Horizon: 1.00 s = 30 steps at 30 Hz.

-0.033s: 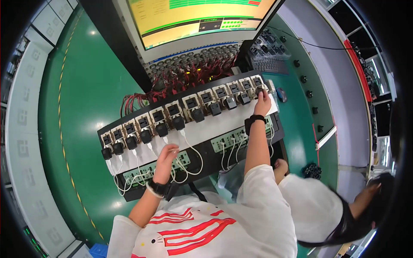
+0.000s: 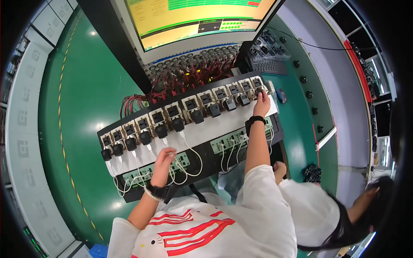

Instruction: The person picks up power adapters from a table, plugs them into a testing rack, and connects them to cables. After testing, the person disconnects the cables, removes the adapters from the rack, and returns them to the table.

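Note:
A long black test rack [image 2: 223,124] carries a row of several sockets, each with a black adapter [image 2: 197,116] plugged in. White cables [image 2: 194,161] hang from them to green connector boards [image 2: 232,139] on the front. My left hand [image 2: 164,160], with a black wrist strap, pinches a white cable near the rack's left-middle front. My right hand [image 2: 261,103], also strapped, reaches to the rack's far right end and grips the last black adapter [image 2: 259,91] there.
A large monitor [image 2: 193,21] with a yellow and green screen stands behind the rack, over bundles of red wires [image 2: 180,79]. A keyboard [image 2: 271,66] lies at the back right. Another person [image 2: 314,215] in white crouches at lower right beside a pile of black parts [image 2: 312,173].

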{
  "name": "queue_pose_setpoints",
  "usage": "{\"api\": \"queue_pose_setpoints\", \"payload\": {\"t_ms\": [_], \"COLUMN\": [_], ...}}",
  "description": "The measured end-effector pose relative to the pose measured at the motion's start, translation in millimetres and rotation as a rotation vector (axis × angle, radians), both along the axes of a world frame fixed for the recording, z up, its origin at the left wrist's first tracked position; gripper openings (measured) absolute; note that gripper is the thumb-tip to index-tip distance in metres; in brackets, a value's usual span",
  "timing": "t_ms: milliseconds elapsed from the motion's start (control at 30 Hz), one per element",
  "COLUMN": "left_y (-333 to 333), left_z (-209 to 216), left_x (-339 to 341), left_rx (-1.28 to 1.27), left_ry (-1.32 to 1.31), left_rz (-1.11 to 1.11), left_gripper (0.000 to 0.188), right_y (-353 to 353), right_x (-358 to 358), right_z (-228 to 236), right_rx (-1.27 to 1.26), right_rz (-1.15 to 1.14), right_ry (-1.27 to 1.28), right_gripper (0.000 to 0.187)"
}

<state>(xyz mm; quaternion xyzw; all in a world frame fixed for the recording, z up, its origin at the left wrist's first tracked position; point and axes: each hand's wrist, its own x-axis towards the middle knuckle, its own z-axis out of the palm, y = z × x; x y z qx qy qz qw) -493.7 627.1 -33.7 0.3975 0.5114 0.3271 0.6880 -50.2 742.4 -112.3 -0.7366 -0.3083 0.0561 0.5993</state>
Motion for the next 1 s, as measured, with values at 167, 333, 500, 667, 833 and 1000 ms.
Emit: {"api": "queue_pose_setpoints", "payload": {"t_ms": [167, 333, 500, 667, 833, 1000], "left_y": [-25.9, -29.0, -27.1, -32.5, -26.2, -12.6], "left_z": [4.6, 11.0, 17.1, 12.3, 12.0, 12.3], "left_x": [-31.6, -19.2, 3.3, 3.3, -13.1, -23.7], "left_rx": [-0.043, -0.032, 0.0, 0.007, -0.022, 0.047], "left_ry": [0.005, 0.017, -0.025, -0.022, 0.012, -0.049], "left_rz": [0.153, 0.146, 0.174, 0.072, 0.078, 0.027], "left_gripper": [0.016, 0.015, 0.015, 0.014, 0.014, 0.015], "right_y": [10.0, 15.1, 10.0, 3.0, -1.2, -2.8], "right_x": [-29.6, -18.9, -12.7, -31.7, -51.3, -17.9], "right_z": [20.2, 22.5, 24.7, 33.6, 30.0, 31.4], "right_rx": [-0.175, -0.173, -0.257, -0.332, -0.361, -0.529], "right_rz": [0.149, 0.108, 0.118, 0.063, 0.1, 0.215], "right_ry": [-0.255, -0.311, -0.312, -0.473, -0.535, -0.379], "right_gripper": [0.027, 0.029, 0.032, 0.035, 0.036, 0.051]}}
